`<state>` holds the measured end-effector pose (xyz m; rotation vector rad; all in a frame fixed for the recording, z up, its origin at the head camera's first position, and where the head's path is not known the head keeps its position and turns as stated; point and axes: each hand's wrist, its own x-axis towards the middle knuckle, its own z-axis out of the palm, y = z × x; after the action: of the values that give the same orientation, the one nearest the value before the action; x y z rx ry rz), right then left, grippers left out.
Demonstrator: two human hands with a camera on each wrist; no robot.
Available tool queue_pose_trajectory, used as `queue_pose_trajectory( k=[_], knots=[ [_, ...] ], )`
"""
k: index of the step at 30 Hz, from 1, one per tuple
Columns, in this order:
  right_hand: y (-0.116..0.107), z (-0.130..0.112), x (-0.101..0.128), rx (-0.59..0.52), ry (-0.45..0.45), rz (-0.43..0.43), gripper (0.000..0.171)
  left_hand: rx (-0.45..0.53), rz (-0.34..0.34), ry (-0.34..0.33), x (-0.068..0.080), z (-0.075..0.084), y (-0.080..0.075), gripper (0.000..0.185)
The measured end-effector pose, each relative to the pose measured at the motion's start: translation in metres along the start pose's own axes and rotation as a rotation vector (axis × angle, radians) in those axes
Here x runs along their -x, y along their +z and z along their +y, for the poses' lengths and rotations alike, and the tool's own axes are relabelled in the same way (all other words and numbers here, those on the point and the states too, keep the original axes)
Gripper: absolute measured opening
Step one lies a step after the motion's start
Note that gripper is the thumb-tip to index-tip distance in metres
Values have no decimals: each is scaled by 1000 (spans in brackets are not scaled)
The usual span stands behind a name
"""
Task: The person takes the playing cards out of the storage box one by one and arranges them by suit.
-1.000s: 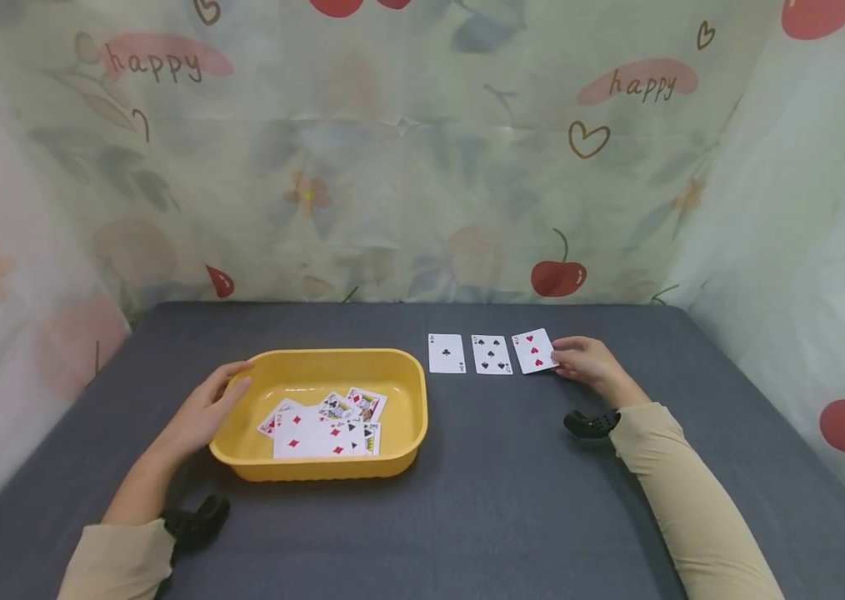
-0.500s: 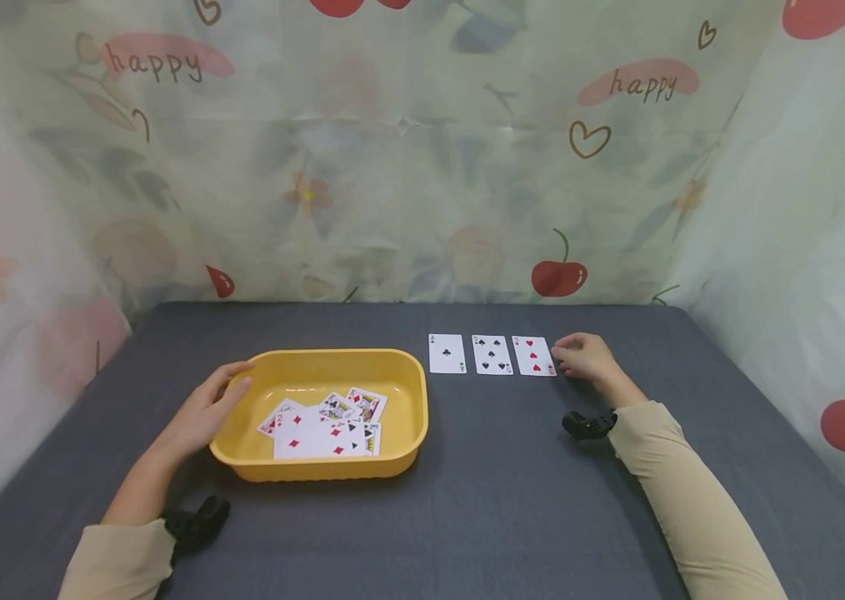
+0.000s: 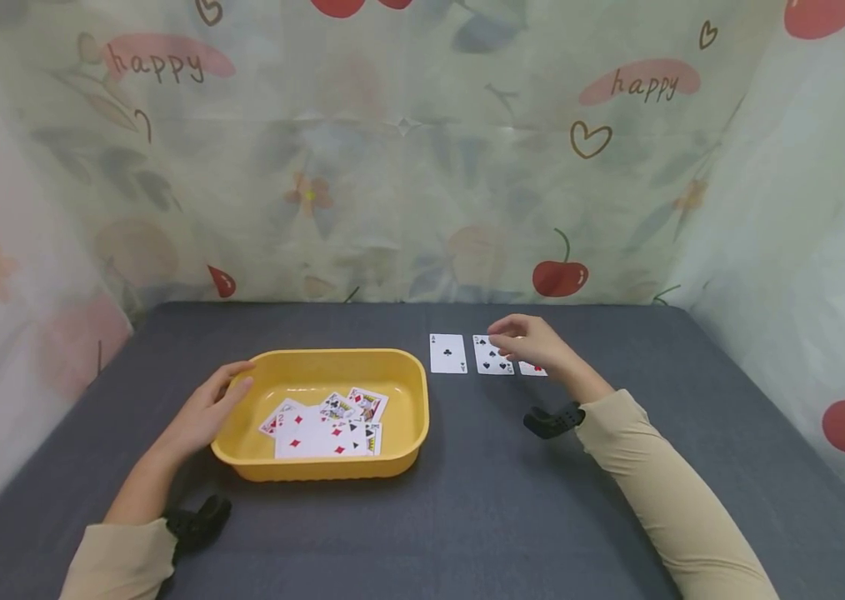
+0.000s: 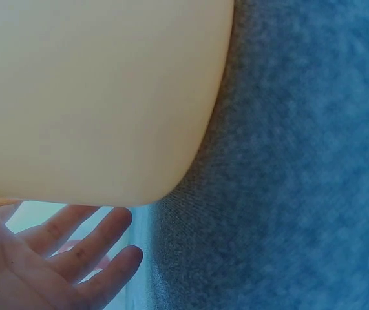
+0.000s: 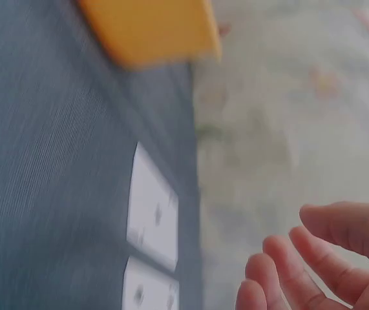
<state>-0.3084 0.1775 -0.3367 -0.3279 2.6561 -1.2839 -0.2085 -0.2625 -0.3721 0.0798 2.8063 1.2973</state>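
My left hand (image 3: 201, 408) rests on the left rim of a yellow plastic tray (image 3: 347, 353), thumb over the edge. In the left wrist view its other fingers (image 4: 94, 248) spread loosely outside the wall. Several face-up playing cards (image 3: 317, 429) overlap inside the tray. Right of it, an ace of clubs (image 3: 448, 355), a five of spades (image 3: 486, 364) and a three of hearts (image 3: 533, 370) lie in a row. My right hand (image 3: 535, 346) passes over the row with nothing in its loosely bent fingers, hiding most of the three of hearts.
A dark grey cloth (image 3: 452, 517) covers the table. Behind it hangs a printed curtain (image 3: 400, 183), with further curtain panels at both sides. A black wrist strap (image 3: 553, 419) sits at the right cuff and another black strap (image 3: 197, 523) at the left.
The three of hearts was pinched and tilted a second ago, then lay straight and released. My right hand has since moved left over the row. The left hand and tray stayed put.
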Motion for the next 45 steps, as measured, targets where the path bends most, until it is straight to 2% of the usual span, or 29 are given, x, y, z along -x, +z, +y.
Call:
queue_pose_trajectory(
  k=[6,10,15,20,28,36,45],
  knots=[
    [28,-44,-2,-25,-92,-127,33,-4,3,2,-1,0,0,59],
    [46,-69,-6,-57,-159,-241,31,-10,4,8,0,0,0,58],
    [69,-96,-12,-88,-209,-389,35,-8,5,5,0,0,0,59],
    [93,-114,-20,-51,-258,-512,35,-7,11,-6,-1,0,1,60],
    [126,-125,-32,12,-282,-670,37,-14,5,-12,-1,-1,1,62],
    [150,-124,-45,129,-280,-754,35,-6,-3,-6,-2,-1,1,62],
    [168,-124,-51,179,-293,-819,27,-7,-4,-13,-1,0,0,61]
  ],
)
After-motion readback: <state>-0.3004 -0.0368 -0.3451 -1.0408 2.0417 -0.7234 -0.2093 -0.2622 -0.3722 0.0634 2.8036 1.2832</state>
